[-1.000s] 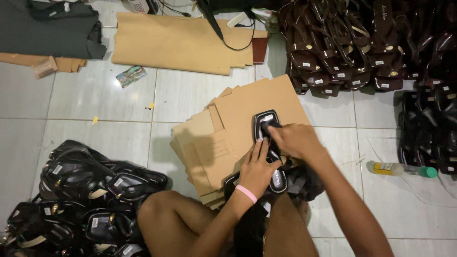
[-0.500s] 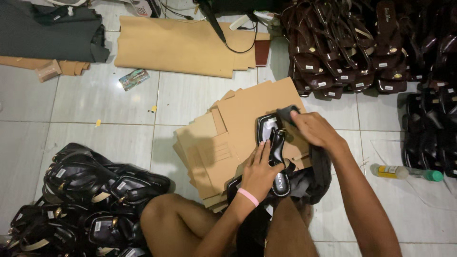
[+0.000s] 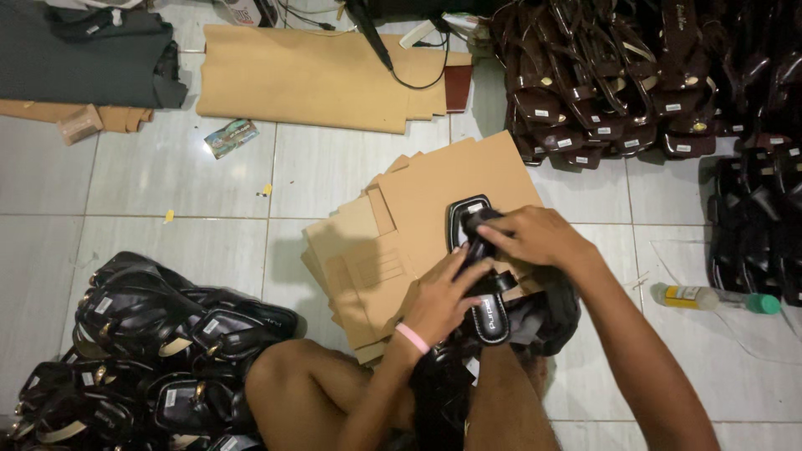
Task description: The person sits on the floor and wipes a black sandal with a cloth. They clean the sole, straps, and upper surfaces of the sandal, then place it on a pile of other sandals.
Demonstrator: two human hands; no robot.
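Both hands [image 3: 493, 267] hold one glossy, seemingly strapped black sandal [image 3: 483, 276].

Sandal [image 3: 478, 250] on cardboard stack [image 3: 393, 250], bottle [image 3: 710, 297] right

Both forearms are reaching up from the lower edge, the left hand [image 3: 447, 294] (pink-banded wrist) and right hand [image 3: 535, 236] meeting mid-frame, fingers curling closed.

tiled floor [image 3: 167, 175], flattened cardboard [image 3: 393, 242], black sandals [image 3: 150, 334]
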